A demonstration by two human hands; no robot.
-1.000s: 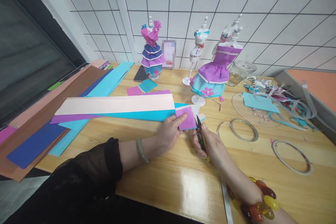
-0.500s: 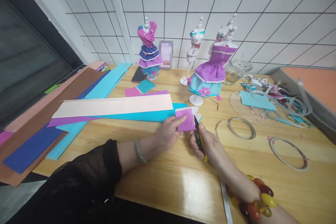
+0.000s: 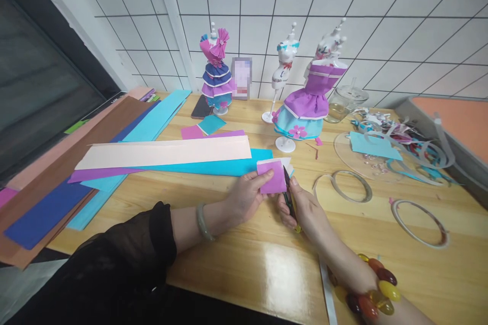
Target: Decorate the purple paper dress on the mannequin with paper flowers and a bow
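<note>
Pinched between the thumb and fingers of my left hand [image 3: 244,198] is a small purple paper square [image 3: 273,179] with a white strip along its top edge. My right hand [image 3: 305,208] grips scissors [image 3: 290,202] with dark blades and a bit of yellow at the handle. The blades point up along the right edge of the purple square; whether they touch it I cannot tell. A small white piece [image 3: 286,162] shows just behind the square. Long paper strips in pale pink [image 3: 168,153] and turquoise [image 3: 213,167] lie beyond my left hand.
Three dressed or bare mini mannequins, one in a purple dress [image 3: 307,101], stand near the wall. Folded coloured paper [image 3: 49,218] covers the left side. Tape rings [image 3: 419,223], a lidded glass jar [image 3: 346,104] and tangled scraps [image 3: 396,132] lie right. A phone [image 3: 202,107] lies behind.
The purple square and my left hand have shifted slightly right and down. The scissors' blades have moved a little with it, staying at its right edge.
</note>
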